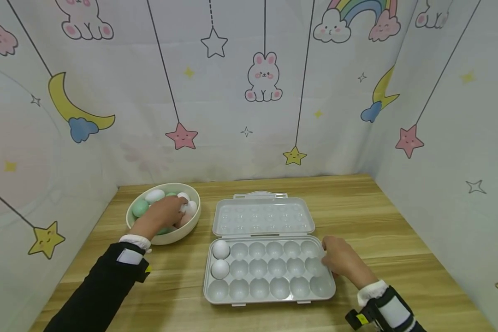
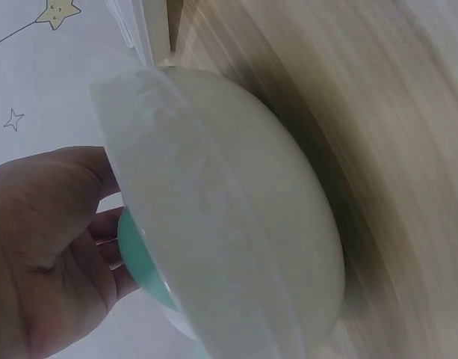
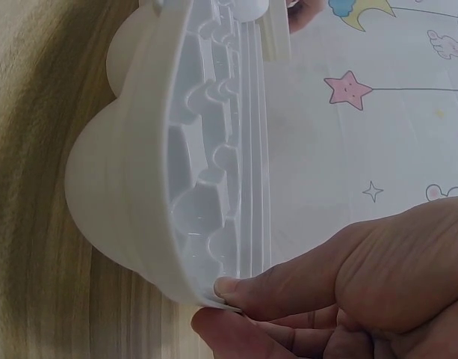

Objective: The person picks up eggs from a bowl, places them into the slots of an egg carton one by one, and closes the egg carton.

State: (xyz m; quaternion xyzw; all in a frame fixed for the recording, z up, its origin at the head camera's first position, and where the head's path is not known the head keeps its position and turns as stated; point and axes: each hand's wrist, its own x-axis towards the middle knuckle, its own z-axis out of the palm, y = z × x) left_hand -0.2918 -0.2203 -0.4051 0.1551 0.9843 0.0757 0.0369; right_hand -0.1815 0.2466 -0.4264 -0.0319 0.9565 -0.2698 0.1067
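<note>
Where the left hand point(image 1: 162, 214) dips among eggs point(image 1: 140, 208): can't tell if gripping.
Bowl point(image 1: 170, 239): around its fingers.
Egg tray point(image 1: 276, 267): edge pinched by the right hand point(image 1: 343, 258).
Two white eggs point(image 1: 220, 269): tray end opposite that pinch.

From my distant seat, I see the right grip point(image 3: 348, 292) pinching the rim of the white egg tray point(image 3: 146, 164) at its right end: the thumb rests on the inner side, and a finger is on the outer side. The tray has rounded hollows point(image 3: 201, 209), whose undersides bulge below the rim. At the left I find one white egg point(image 3: 249, 9), cut by the frame. Near this egg is a pale object point(image 3: 276, 41), and just beside it a small part of the left grip point(image 3: 306, 12). Underneath lies the wood-grained surface point(image 3: 34, 202); on the far side stands a white backdrop point(image 3: 311, 164) with a pink star point(image 3: 348, 90).
</note>
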